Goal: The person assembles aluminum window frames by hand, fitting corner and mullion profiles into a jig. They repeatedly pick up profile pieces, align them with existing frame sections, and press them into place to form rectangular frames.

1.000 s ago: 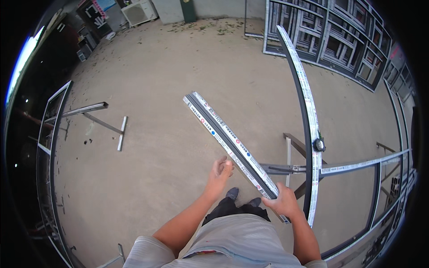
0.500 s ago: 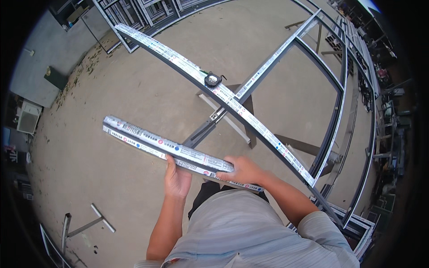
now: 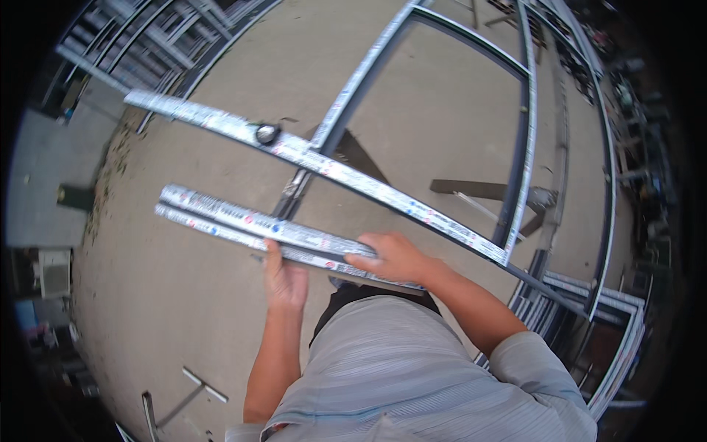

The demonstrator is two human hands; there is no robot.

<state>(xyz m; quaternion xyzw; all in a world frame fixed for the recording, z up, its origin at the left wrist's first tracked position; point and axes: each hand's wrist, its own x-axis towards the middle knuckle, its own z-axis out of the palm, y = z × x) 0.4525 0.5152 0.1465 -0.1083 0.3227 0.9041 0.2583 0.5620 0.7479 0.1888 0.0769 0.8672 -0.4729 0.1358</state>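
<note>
A pale tan floor [image 3: 199,317] spreads beneath everything, and over it stands a big window-like frame [image 3: 524,147] of dark profile faced with white printed film. Its long side bar [image 3: 346,174] slants from the upper left down to the right, meeting a crossbar [image 3: 364,72] partway along. Stacked frames [image 3: 147,44] fill the upper left corner, and more frame corners [image 3: 626,353] crowd the lower right. The person, in a grey striped shirt [image 3: 383,346], stands at the near side of the long bar. Between body and bar lies the film-covered profile [image 3: 213,208], held roughly level across the waist and apart from the long bar, two pale strips with a dark band between; whether it is one piece or two side by side cannot be told. A T-shaped metal stand [image 3: 205,384] sits on the floor at lower left. The right hand [image 3: 390,258] is closed around the profile near its right end, thumb pointing left across it. The left hand [image 3: 286,280] supports it farther left, partly open, palm up, thumb against the near strip, the other fingers mostly hidden. Smallest is a dark tape measure [image 3: 266,133], resting on the long bar left of the crossbar.
</note>
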